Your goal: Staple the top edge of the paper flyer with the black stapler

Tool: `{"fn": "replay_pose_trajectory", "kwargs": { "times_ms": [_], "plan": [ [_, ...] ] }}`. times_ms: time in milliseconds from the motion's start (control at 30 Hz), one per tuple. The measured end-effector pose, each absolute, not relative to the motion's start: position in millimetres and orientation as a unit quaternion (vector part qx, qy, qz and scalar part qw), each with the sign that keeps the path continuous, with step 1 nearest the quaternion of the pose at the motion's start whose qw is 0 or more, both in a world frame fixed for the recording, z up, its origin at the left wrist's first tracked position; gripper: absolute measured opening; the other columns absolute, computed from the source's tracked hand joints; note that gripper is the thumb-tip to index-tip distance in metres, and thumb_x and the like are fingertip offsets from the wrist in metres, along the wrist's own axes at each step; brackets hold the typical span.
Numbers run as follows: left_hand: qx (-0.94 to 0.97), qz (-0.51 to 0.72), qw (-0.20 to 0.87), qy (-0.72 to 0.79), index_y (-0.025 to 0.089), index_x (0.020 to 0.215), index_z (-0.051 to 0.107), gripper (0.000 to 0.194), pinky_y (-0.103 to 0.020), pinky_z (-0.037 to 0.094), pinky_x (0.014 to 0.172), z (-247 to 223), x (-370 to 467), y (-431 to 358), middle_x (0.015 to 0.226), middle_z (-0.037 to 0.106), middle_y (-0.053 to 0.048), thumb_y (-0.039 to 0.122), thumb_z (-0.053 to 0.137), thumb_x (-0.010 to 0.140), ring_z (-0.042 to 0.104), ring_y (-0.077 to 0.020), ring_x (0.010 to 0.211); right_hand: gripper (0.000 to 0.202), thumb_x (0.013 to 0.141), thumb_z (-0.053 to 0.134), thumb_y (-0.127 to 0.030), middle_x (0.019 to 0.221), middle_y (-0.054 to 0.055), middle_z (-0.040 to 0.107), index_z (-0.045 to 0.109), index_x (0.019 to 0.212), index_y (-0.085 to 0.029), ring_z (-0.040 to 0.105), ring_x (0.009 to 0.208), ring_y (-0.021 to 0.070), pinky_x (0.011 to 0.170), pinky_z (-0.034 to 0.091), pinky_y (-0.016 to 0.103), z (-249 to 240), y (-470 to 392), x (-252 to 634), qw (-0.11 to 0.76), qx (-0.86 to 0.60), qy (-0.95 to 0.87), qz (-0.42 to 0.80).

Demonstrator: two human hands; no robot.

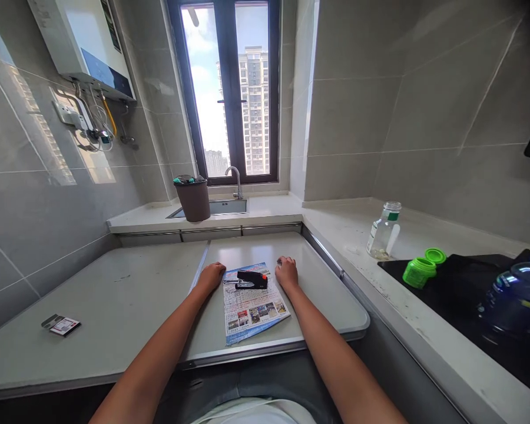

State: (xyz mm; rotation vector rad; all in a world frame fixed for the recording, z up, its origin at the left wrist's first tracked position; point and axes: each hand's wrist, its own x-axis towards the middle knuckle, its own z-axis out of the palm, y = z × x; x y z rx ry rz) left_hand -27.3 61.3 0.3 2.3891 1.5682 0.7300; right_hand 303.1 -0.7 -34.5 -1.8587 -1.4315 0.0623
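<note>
A black stapler (251, 280) with a red-orange tip lies on its side on a printed leaflet (256, 303), which has blue edges and small photos. The leaflet rests on the right panel of a light folding table (327, 300). My left hand (212, 276) is on the table just left of the leaflet, fingers curled in, with nothing visible in it. On the other side, my right hand (287, 272) rests near the leaflet's upper right edge, its fingers also curled. Neither hand touches the stapler. A small box (60, 324) lies on the table's left panel.
Behind the table, a brown bin (193, 199) stands at the sink (232, 206) with its faucet (235, 179). Along the right counter (340, 227) are a glass jar (383, 232), a green container (418, 272) with its lid open, and a blue bottle (519, 294) on a black cooktop.
</note>
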Motion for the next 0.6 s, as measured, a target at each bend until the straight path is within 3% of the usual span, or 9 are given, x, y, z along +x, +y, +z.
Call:
{"fn": "replay_pose_trajectory", "kwargs": {
  "times_ms": [100, 200, 333, 467, 600],
  "plan": [
    [0.791, 0.256, 0.083, 0.549, 0.019, 0.083, 0.081, 0.024, -0.038, 0.054, 0.092, 2.1, -40.5, 53.4, 0.102, 0.082, -0.015, 0.006, 0.062, 0.091, 0.077, -0.0325, 0.102, 0.021, 0.091, 0.062, -0.010, 0.104, 0.014, 0.074, 0.078, 0.103, -0.017, 0.064, 0.108, 0.0286, 0.098, 0.047, 0.035, -33.7, 2.3, 297.3, 0.428, -0.693, -0.579, 0.036],
    [0.767, 0.304, 0.076, 0.560, 0.018, 0.096, 0.082, 0.023, -0.036, 0.055, 0.087, 2.4, -46.6, 41.2, 0.102, 0.083, -0.014, 0.012, 0.059, 0.097, 0.078, -0.0307, 0.098, 0.014, 0.096, 0.061, -0.018, 0.094, 0.010, 0.072, 0.075, 0.095, -0.019, 0.064, 0.098, 0.0267, 0.094, 0.048, 0.036, -28.8, 2.7, 287.3, 0.475, -0.635, -0.606, 0.053],
    [0.762, 0.374, 0.079, 0.523, 0.020, 0.107, 0.081, 0.025, -0.034, 0.059, 0.087, -5.3, -41.7, 22.5, 0.107, 0.084, -0.010, 0.026, 0.057, 0.103, 0.079, -0.0256, 0.092, 0.019, 0.104, 0.061, -0.034, 0.099, 0.007, 0.073, 0.074, 0.096, -0.022, 0.063, 0.094, 0.0233, 0.092, 0.049, 0.036, -20.4, -2.7, 273.8, 0.517, -0.528, -0.669, 0.078],
    [0.750, 0.430, 0.079, 0.497, 0.019, 0.100, 0.082, 0.025, -0.041, 0.061, 0.092, -14.4, -39.3, 13.9, 0.106, 0.084, -0.012, 0.030, 0.059, 0.099, 0.079, -0.0284, 0.093, 0.018, 0.105, 0.064, -0.035, 0.106, 0.007, 0.073, 0.074, 0.096, -0.024, 0.064, 0.102, 0.0227, 0.096, 0.050, 0.036, -17.1, -8.4, 267.5, 0.509, -0.445, -0.729, 0.108],
    [0.737, 0.467, 0.105, 0.477, 0.018, 0.104, 0.082, 0.027, -0.042, 0.065, 0.085, -21.3, -41.9, 11.5, 0.104, 0.084, -0.013, 0.039, 0.068, 0.093, 0.080, -0.0289, 0.089, 0.016, 0.104, 0.070, -0.039, 0.109, 0.006, 0.072, 0.075, 0.103, -0.024, 0.064, 0.109, 0.0230, 0.097, 0.051, 0.037, -17.6, -11.3, 265.1, 0.486, -0.400, -0.766, 0.131]
  ]
}}
